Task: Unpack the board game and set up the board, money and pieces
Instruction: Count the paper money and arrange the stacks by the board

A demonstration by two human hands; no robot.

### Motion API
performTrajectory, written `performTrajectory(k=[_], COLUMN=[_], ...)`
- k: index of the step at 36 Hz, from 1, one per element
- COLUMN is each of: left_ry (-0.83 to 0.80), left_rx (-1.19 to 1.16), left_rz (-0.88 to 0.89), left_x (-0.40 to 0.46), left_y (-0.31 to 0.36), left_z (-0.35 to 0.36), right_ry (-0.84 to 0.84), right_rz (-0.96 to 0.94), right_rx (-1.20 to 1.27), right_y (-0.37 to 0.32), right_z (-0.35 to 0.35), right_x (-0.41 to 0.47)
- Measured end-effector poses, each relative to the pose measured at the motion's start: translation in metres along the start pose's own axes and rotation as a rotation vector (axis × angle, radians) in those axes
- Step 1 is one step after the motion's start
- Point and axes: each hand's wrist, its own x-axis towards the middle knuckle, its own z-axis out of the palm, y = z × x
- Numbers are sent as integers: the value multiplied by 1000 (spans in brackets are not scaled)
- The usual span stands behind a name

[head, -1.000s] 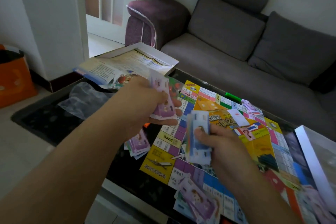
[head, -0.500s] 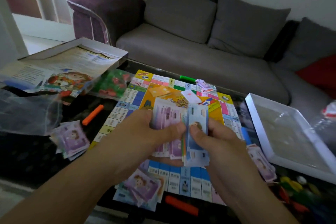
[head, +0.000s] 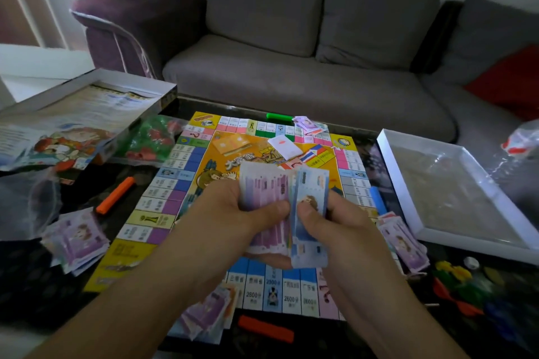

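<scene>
Purple notes (head: 267, 204), blue notes (head: 310, 213), fanned, colourful board (head: 180, 183)

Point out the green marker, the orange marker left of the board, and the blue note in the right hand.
green marker (head: 279, 117): head view, middle of its barrel.
orange marker (head: 115, 195): head view, mid-barrel.
blue note (head: 309, 195): head view, its printed face above the thumb.

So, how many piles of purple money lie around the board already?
4: left pile on the table, near pile at the board's near edge, right pile beside the white tray, far pile by the green stick. More may be hidden under the hands.
</scene>
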Motion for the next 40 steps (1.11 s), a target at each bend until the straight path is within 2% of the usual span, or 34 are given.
performTrajectory(k=[11, 19, 25, 30, 40], left_ry=[-103, -39, 25, -21, -5], left_rx=[-133, -8, -25, -146, -78], left_rz=[-84, 6, 24, 7, 53], left_x=[-2, -7, -9, -11, -9], left_y=[4, 4, 2, 5, 0], left_z=[0, -6, -5, -6, -6], right_ry=[119, 46, 17, 62, 109], right_rz=[28, -44, -75, -78, -113], right_rx=[62, 10, -76, -66, -114], right_y=[-6, -6, -6, -10, -14], right_z=[-8, 6, 9, 7, -3], right_x=[-1, -8, -9, -8, -9])
